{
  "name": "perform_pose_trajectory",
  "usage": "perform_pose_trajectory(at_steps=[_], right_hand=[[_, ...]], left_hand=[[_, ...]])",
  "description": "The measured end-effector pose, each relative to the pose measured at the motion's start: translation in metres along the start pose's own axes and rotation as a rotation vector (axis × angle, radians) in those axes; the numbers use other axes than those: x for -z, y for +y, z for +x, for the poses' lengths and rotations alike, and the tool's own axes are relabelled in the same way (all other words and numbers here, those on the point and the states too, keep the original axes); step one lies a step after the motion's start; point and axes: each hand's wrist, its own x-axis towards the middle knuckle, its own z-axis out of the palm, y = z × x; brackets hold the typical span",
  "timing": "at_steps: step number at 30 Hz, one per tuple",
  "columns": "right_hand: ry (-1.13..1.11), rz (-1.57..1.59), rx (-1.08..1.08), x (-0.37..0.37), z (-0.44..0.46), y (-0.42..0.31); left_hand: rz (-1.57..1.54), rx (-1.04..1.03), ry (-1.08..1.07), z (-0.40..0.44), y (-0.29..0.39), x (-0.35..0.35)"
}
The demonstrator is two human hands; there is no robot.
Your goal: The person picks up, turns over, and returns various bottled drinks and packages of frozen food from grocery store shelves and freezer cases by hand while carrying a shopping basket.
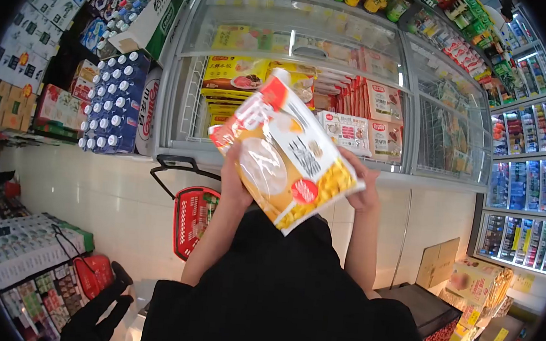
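Observation:
A large frozen food bag [280, 155], orange and white with a red top and corn kernels pictured on it, is held up tilted in front of my body. My left hand [236, 183] grips its left edge, the fingers partly hidden behind it. At the lower right edge, my right hand [363, 183] has hold of the same bag. Behind it stands a chest freezer [254, 162] with a glass lid [298, 12]. Inside are yellow bags [235, 78] on the left and red-and-white packets [384, 105] on the right.
A red shopping basket [187, 218] with a black handle stands on the floor at the left. Blue-wrapped bottles [115, 103] are stacked beside the freezer. Drink fridges [522, 184] line the right side. Cartons [479, 280] stand at the lower right. Another person's dark-clothed legs [98, 310] show at lower left.

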Motion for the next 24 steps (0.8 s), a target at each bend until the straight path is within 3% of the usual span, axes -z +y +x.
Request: perform_pose_trajectory(at_steps=[1, 3, 6, 9, 13, 17, 18, 22, 24], right_hand=[[-0.046, 0.239, 0.147, -0.009, -0.003, 0.008], [-0.057, 0.275, 0.233, -0.028, 0.001, 0.024], [0.395, -0.028, 0.11, -0.061, 0.01, 0.027], [0.392, -0.215, 0.121, -0.054, 0.008, 0.036], [0.368, -0.101, 0.154, -0.052, 0.005, 0.029], [0.306, 0.02, 0.172, -0.053, 0.02, 0.031], [0.358, -0.15, 0.176, -0.051, 0.028, 0.038], [0.302, 0.189, 0.157, -0.025, 0.047, 0.089], [0.319, 0.171, 0.175, -0.02, 0.039, 0.086]], left_hand=[[-0.061, -0.064, 0.017, -0.005, 0.002, -0.004], [-0.066, -0.089, 0.028, -0.01, 0.005, -0.009], [-0.016, -0.211, 0.044, -0.021, 0.006, -0.015], [0.026, -0.165, 0.05, -0.029, 0.003, -0.009], [0.036, -0.139, 0.045, -0.036, -0.005, 0.005], [0.335, -0.332, -0.002, -0.043, -0.012, 0.001], [0.46, -0.421, 0.006, -0.043, -0.011, -0.003], [0.831, -0.34, -0.26, -0.045, -0.011, -0.02], [1.476, -1.091, -0.436, -0.051, -0.019, -0.022]])
